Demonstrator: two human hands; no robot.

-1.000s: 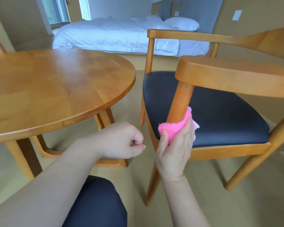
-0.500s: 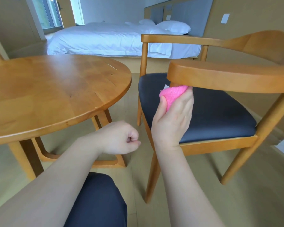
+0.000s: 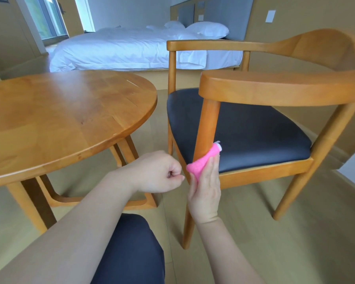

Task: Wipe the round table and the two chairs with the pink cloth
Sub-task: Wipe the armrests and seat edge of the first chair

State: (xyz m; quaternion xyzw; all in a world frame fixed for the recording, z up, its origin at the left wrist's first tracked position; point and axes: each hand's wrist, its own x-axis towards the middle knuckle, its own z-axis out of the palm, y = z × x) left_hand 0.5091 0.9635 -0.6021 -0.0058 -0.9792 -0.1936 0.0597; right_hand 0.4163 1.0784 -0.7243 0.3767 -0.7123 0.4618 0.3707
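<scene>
The right hand (image 3: 204,187) held the pink cloth (image 3: 201,161) wrapped round the chair's (image 3: 275,128) front leg (image 3: 206,128), just beside the dark seat (image 3: 254,136), while the left hand (image 3: 158,173) was a closed fist holding nothing. The leg stood almost straight up, leaning a little. To clean it well, the person probably needed to keep the cloth snug and slide it along the leg from top to bottom.

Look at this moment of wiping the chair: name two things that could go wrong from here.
1. The pink cloth is bunched round the chair's front post, so the right hand may miss the post's far side.
2. The left hand is fisted and steadies nothing, so the chair might slide when pushed.
</scene>
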